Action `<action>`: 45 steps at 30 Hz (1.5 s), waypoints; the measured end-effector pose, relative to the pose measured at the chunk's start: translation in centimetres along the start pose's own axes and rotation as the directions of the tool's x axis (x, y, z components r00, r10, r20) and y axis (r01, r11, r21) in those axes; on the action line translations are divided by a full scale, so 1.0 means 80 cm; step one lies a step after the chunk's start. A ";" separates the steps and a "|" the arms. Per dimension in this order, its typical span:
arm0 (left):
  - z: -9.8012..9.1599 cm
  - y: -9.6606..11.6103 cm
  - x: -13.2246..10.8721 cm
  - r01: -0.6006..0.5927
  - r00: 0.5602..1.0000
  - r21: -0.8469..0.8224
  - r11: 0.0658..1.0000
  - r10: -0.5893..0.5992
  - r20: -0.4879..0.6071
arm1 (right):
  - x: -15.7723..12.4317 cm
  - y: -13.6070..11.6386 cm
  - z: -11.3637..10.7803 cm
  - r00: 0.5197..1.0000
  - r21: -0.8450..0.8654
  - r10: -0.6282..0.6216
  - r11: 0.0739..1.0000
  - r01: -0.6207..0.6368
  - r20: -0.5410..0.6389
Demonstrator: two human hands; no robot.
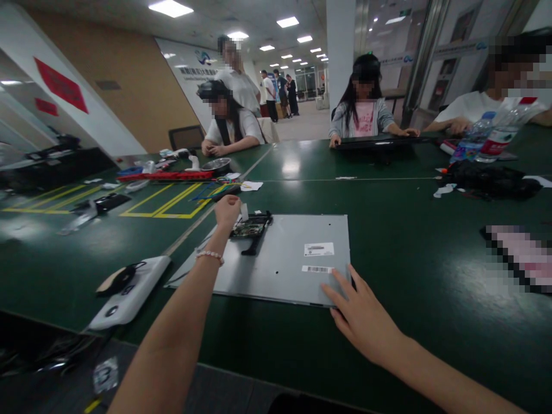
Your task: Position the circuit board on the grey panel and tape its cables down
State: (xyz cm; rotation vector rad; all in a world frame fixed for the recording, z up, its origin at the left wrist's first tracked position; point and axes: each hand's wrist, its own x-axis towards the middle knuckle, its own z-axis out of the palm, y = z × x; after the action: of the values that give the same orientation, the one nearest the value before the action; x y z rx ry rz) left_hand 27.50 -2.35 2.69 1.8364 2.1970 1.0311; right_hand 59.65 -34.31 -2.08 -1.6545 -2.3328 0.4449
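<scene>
Two hands at a grey panel (284, 259), laid flat on the green counter (409, 230) just ahead. Right hand (362, 316) open, fingers spread and pressed on the near right corner, seemingly to keep the sheet from sliding. Left hand (227, 210) stretched to the far left corner, fingers curled shut beside a small circuit board (249, 228); whether gripping anything, impossible to tell. Barcode labels (318, 249) face up.

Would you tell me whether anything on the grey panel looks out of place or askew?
Nothing looks spilled or broken. One oddity: a circuit board sits on the panel's far left corner, by the left hand, with its black bracket angled rather than square to the edges. The right hand lies flat on the near right corner.
</scene>
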 end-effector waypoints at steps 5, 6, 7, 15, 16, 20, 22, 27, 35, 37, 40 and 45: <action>0.012 -0.008 -0.005 -0.070 0.990 0.053 0.996 0.062 0.128 | 0.000 -0.002 -0.003 1.000 -0.002 -0.001 1.000 0.001 0.006; 0.014 -0.010 -0.006 -0.091 0.986 0.066 0.994 0.081 0.143 | 0.000 -0.002 -0.002 1.000 -0.003 0.001 1.000 -0.001 0.008; 0.015 -0.011 -0.008 -0.114 0.983 0.078 0.990 0.101 0.155 | 0.000 -0.001 -0.002 1.000 -0.003 0.001 1.000 -0.001 0.011; 0.013 -0.043 -0.013 -0.398 0.874 0.164 0.903 0.319 0.366 | 0.001 0.002 0.003 1.000 0.030 0.002 1.000 -0.002 0.009; 0.011 -0.050 -0.013 -0.429 0.856 0.168 0.888 0.340 0.390 | 0.001 0.003 0.004 1.000 0.035 -0.001 0.999 0.000 0.004; 0.002 -0.067 -0.012 -0.443 0.851 0.202 0.873 0.339 0.400 | 0.001 0.004 0.008 1.000 0.039 -0.009 0.999 0.009 -0.014; 0.000 -0.066 -0.013 -0.450 0.861 0.254 0.856 0.339 0.380 | 0.001 0.005 0.009 1.000 0.041 -0.012 0.999 0.012 -0.014; 0.000 -0.037 -0.017 -0.402 0.913 0.395 0.826 0.326 0.246 | 0.001 0.006 0.007 1.000 0.061 -0.004 0.998 0.004 0.007; 0.028 0.001 -0.008 -0.417 0.909 0.469 0.778 0.362 0.208 | 0.000 -0.001 -0.006 1.000 0.031 -0.011 0.999 0.010 0.020; 0.037 -0.002 -0.005 -0.405 0.914 0.488 0.773 0.322 0.247 | 0.001 0.000 -0.006 1.000 0.026 -0.014 1.000 0.014 0.019; 0.043 -0.009 -0.004 -0.398 0.916 0.492 0.774 0.307 0.258 | 0.002 0.002 -0.003 1.000 0.023 -0.023 0.999 0.023 0.015; 0.035 -0.026 -0.002 -0.384 0.921 0.480 0.789 0.288 0.262 | 0.003 0.006 0.005 1.000 0.029 -0.028 0.999 0.029 -0.008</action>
State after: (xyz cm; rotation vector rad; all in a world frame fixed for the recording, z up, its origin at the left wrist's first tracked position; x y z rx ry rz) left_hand 27.15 -1.38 -0.62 2.5085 2.2364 0.2672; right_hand 59.88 -33.99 -2.60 -1.6049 -2.3299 0.4638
